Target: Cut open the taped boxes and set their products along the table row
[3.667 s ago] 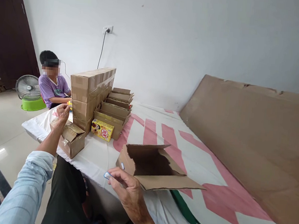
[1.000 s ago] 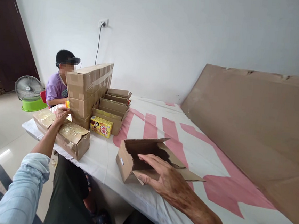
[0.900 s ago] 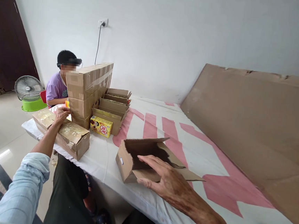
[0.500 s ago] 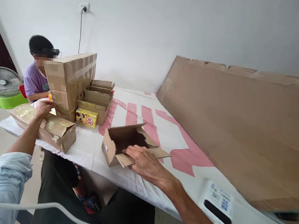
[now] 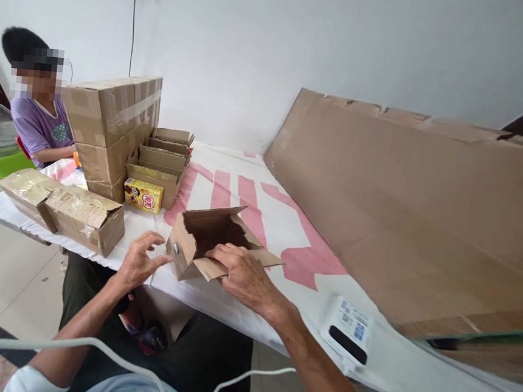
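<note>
An open cardboard box [image 5: 182,244] sits near the table's front edge, its flaps spread and its inside dark. My right hand [image 5: 243,274] grips the near side of this box, fingertips bent over the rim by a flap. Just left of the box, my left hand [image 5: 142,259] holds nothing; its thumb and fingers are apart and curved toward the box's end. Left of that hand lie taped cardboard boxes [image 5: 83,214]. A yellow printed carton [image 5: 143,195] stands behind, against a row of open cardboard boxes [image 5: 165,178].
Taped boxes [image 5: 108,115] are stacked at the left, with a person [image 5: 43,122] seated behind them. A large cardboard sheet [image 5: 379,212] leans along the right. A white device [image 5: 348,331] lies near the front edge. A white cable [image 5: 93,343] crosses the foreground.
My left hand has come away from the taped boxes on the left and moved right, beside the open box. My right hand keeps its hold there. The view has shifted slightly.
</note>
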